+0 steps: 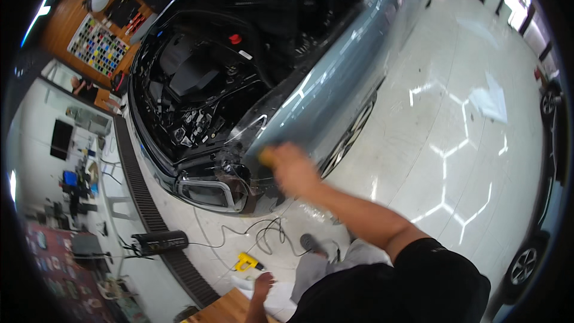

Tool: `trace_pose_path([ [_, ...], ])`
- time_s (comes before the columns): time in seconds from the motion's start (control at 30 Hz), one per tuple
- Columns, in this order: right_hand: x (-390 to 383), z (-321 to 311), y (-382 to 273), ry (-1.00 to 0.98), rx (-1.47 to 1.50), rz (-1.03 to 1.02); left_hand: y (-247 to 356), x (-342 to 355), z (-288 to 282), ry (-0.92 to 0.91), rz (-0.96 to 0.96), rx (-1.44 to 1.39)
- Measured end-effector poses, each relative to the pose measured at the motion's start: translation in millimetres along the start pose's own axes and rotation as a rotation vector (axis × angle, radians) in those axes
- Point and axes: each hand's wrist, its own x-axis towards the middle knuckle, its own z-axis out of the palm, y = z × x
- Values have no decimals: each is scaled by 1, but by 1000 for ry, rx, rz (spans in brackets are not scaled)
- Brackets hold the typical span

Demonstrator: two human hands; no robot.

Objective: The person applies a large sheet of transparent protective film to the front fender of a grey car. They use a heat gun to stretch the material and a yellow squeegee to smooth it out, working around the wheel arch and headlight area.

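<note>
My right hand [294, 170], smeared by motion, reaches to the front corner of a blue-grey car fender [317, 101]. It grips a small yellow tool [266, 157], which looks like a squeegee and is pressed at or close to the panel. Clear film [254, 124] with loose, wrinkled edges lies along the fender's upper edge and around the headlight [206, 195]. Low by my body, my left hand [263, 285] is closed near a wooden surface and white sheet; what it holds, if anything, is hidden.
The raised hood exposes the engine bay [197, 72]. A yellow heat gun [248, 261] and a looping black cable [269, 233] lie on the floor by my feet. A wooden top [224, 310] stands close at lower left. Another car [526, 263] is at far right; a person [84, 88] is far left.
</note>
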Motion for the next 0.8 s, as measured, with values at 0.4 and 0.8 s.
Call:
trace_pose_path([
  [0.4, -7, 59, -93, 70, -75, 122, 28, 15, -86, -52, 115, 578],
  [0.8, -63, 103, -61, 224, -114, 49, 5, 0, -200, -115, 92, 918],
])
